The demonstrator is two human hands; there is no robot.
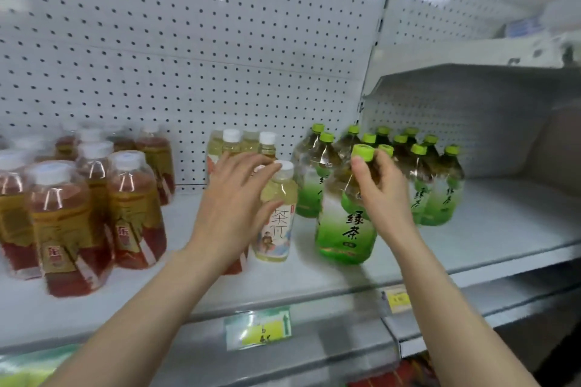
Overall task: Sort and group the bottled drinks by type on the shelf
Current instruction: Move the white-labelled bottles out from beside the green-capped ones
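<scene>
The shelf (503, 229) was smooth white sheet metal, backed by a pegboard panel (188, 41) dotted with small dark holes. All the drinks were clear, round-shouldered plastic bottles with glossy wrap labels.

Toward the left end stood the red tea bottles (72, 214), with white caps and amber labels; motion blur smeared them, and the picture's left edge cut off the outermost. In the middle, near the back panel, stood the pale yellow bottles (232, 143), largely hidden behind the left hand (232, 207). One pale yellow tea bottle (276, 214) stood upright nearer the front edge, with a white cap and a pastel printed label. The left hand lay against its left side, back toward the camera and fingers spread toward the cap. Whether it actually grasped the bottle could not be made out, as the thumb was hidden.

Just to the right, the green tea bottle (345, 229) stood close to the front edge, apart from the green tea cluster (434, 185) behind it. The right hand (380, 192) pinched its neck just below the lime cap (363, 152), thumb on the near side and fingers curled behind, wrist angled up from below.

A green and yellow price tag (257, 328) hung on the shelf's front lip, its print too blurred to read.
</scene>
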